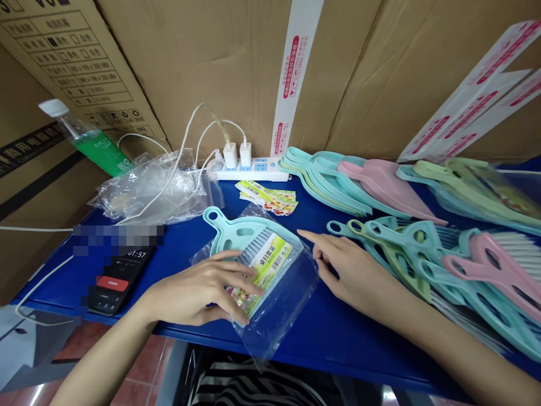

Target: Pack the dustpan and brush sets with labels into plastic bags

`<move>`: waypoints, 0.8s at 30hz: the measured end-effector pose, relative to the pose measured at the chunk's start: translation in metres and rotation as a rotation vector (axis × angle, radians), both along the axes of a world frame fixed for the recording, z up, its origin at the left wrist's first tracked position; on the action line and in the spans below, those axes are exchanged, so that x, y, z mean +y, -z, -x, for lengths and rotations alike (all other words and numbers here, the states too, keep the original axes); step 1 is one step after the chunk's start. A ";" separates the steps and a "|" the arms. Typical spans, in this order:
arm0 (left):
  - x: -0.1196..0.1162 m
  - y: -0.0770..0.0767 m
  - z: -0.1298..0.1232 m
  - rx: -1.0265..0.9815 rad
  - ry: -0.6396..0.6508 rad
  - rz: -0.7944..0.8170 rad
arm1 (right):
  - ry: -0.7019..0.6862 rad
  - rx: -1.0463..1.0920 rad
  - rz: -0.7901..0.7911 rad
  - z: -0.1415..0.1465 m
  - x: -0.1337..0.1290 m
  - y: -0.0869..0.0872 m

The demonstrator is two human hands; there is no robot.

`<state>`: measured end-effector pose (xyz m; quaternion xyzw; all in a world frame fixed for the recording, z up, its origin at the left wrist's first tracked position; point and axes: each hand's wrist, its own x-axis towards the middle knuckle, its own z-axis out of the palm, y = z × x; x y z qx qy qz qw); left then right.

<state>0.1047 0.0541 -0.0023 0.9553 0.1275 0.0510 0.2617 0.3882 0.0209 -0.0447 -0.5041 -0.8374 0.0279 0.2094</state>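
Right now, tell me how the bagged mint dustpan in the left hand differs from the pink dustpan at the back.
The bagged mint dustpan is pale mint, wrapped in a clear plastic bag with a yellow-green label; the pink dustpan is pink and unwrapped. The first is gripped by the left hand; the second lies unheld among other dustpans. Both are plastic dustpans with handles.

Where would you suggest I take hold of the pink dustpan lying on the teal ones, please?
I would grip the narrow handle end of the pink dustpan from above: it tapers to the left and rests on the teal dustpans, so it should lift away easily.
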 end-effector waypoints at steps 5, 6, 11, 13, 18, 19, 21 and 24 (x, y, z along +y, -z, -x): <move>0.000 -0.004 0.002 0.046 0.010 0.073 | 0.024 0.014 -0.003 -0.001 -0.002 -0.005; 0.000 -0.005 0.003 0.056 0.012 0.084 | 0.015 0.025 0.008 0.000 -0.002 -0.006; 0.003 -0.006 0.006 0.064 -0.004 0.088 | -0.029 0.095 0.158 0.003 -0.005 -0.011; 0.006 -0.004 0.009 0.071 -0.064 0.054 | -0.006 0.103 0.172 0.003 -0.008 -0.013; 0.012 0.003 0.010 -0.002 -0.249 -0.094 | -0.011 0.016 0.193 0.002 -0.016 -0.016; 0.012 0.003 0.009 -0.019 -0.273 -0.115 | -0.019 -0.008 0.189 0.002 -0.018 -0.016; 0.010 0.004 0.006 -0.038 -0.306 -0.137 | -0.036 -0.063 0.156 0.004 -0.021 -0.015; 0.006 0.005 0.001 -0.040 -0.291 -0.144 | -0.045 -0.144 0.059 0.007 -0.023 -0.014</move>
